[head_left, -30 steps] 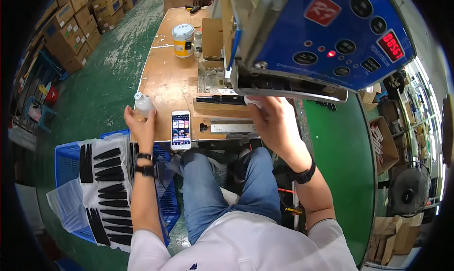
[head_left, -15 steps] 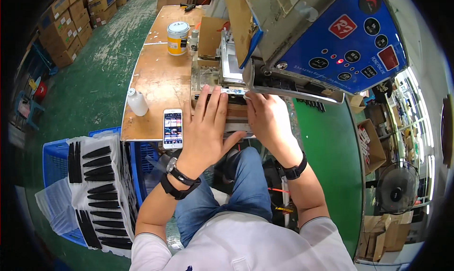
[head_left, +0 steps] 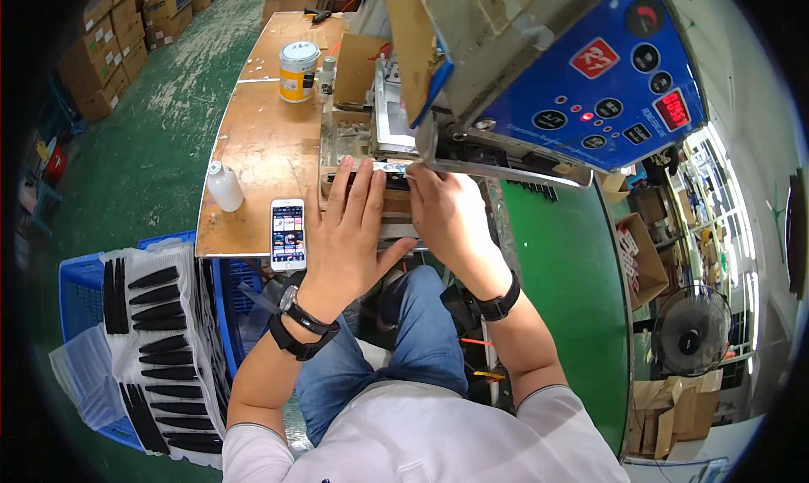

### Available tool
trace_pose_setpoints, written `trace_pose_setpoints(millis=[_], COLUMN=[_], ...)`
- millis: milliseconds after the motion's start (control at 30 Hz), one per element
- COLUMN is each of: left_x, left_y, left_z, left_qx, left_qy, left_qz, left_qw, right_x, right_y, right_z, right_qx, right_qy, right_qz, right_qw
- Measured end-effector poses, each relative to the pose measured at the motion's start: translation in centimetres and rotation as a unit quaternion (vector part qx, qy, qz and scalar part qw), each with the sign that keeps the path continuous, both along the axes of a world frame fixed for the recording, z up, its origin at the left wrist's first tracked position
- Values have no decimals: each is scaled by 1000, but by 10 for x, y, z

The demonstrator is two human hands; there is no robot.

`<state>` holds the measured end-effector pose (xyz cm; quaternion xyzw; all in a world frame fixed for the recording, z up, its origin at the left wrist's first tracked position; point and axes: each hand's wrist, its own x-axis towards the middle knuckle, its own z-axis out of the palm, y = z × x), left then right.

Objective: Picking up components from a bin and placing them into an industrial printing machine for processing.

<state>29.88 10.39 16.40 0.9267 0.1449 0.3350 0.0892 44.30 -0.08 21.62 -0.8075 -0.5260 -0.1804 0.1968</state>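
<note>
My left hand (head_left: 347,230) lies flat with its fingers stretched out, the fingertips over a long black piece (head_left: 394,181) in a fixture under the machine. My right hand (head_left: 452,218) is closed, its fingertips pinched together at the right end of that piece. What those fingers hold, if anything, is hidden. The black piece is partly covered by my left fingers. Just behind it runs a narrow pale strip (head_left: 389,167).
A blue machine panel (head_left: 590,96) overhangs from the right. On the wooden table (head_left: 261,146) stand a yellow-white can (head_left: 298,72), a white bottle (head_left: 225,186) and a phone (head_left: 287,234). Black blade-shaped pieces (head_left: 160,310) lie on white sheeting over a blue crate (head_left: 84,302).
The whole view has shifted, so most things sit farther left. The panel's display now shows lit red digits. Both hands keep nearly the same place at the black piece.
</note>
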Motion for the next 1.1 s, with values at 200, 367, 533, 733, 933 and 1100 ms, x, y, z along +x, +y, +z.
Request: trace_pose_setpoints(millis=[200, 367, 533, 733, 933, 1100], left_x=[4, 4, 7, 9, 27, 48], left_y=[-2, -5, -5, -14, -32, -55], left_z=[-5, -3, -2, 1, 10, 7], left_qx=[18, 11, 21, 30, 54, 37], left_qy=[5, 11, 13, 38, 62, 69], left_qz=[7, 8, 26, 50, 76, 98], left_qw=[1000, 1000, 999, 998, 994, 992], right_x=[16, 37, 49, 28, 17, 25], right_y=[-24, -57, -113, -142, -132, -135], right_z=[-3, 4, -13, -41, -61, -63], right_qx=[28, 17, 104, 174, 248, 288], right_qy=[-12, -35, 44, 167, 295, 276], right_qz=[14, 13, -35, -29, -24, -18], right_qw=[999, 999, 993, 970, 922, 917])
